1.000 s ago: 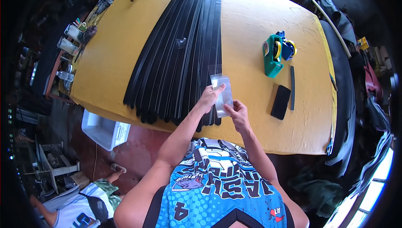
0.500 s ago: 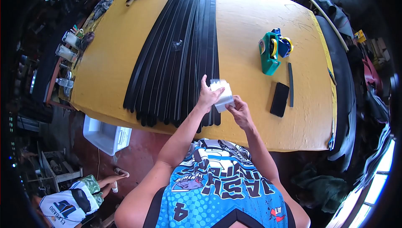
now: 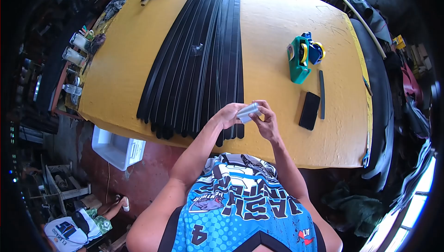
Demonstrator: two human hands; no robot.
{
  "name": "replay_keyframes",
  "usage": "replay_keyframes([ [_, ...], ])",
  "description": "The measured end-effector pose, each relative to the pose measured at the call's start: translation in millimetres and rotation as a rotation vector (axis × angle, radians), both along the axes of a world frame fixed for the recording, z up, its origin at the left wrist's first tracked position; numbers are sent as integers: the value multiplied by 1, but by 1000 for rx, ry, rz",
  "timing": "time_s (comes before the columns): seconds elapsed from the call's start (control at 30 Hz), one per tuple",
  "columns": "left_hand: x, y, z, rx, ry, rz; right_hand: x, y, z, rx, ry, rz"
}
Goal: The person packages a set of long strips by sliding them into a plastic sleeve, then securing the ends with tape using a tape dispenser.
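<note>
Between my hands is a shiny, translucent silvery-white packet [image 3: 249,112] that looks like thin plastic; its exact kind I cannot make out. My left hand [image 3: 228,115] grips its left end, with some fingers hidden behind it. At the other end, the fingers and thumb of my right hand [image 3: 267,121] are closed on it. Both hands are above the table near its front edge. Long black strips [image 3: 192,80] lie side by side just beyond and left of my left hand, with a small clear plastic scrap [image 3: 197,49] on top.
On the yellow table [image 3: 273,6] to the right are a green tape dispenser [image 3: 298,62], a blue one [image 3: 316,53], a phone [image 3: 309,111] and a short dark strip [image 3: 322,93]. A white bin [image 3: 113,149] and another person [image 3: 76,229] are at lower left.
The silvery packet has gone from spread and hanging to tilted and more compact between my hands. My left fingers have closed in around it, and my right hand has risen slightly.
</note>
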State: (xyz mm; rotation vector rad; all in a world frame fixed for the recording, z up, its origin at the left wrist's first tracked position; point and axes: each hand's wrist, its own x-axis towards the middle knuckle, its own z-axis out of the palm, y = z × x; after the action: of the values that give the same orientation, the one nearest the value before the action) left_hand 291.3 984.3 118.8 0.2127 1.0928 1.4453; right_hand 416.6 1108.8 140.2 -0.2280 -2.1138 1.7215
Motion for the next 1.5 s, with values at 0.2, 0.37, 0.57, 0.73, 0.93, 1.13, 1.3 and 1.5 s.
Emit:
replay_keyframes([
  [0.2,15,9,33,-321,268,220,-4,2,0,-380,4,-39],
  [0.37,12,4,41,26,442,115,-7,3,9,-603,-46,-75],
  [0.57,17,10,48,-46,662,150,-10,-1,6,-639,-57,-131],
  [0.73,17,11,42,-51,666,139,-10,-1,5,-541,-72,-171],
  [0.93,15,12,41,-29,612,182,-4,5,18,-469,-125,-245],
  [1.13,15,14,32,-23,564,259,4,19,29,-481,-300,-17],
  [1.3,13,14,41,-2,514,291,2,20,26,-632,-374,45],
  [1.5,2,7,41,-15,406,321,11,16,38,-977,-135,167],
])
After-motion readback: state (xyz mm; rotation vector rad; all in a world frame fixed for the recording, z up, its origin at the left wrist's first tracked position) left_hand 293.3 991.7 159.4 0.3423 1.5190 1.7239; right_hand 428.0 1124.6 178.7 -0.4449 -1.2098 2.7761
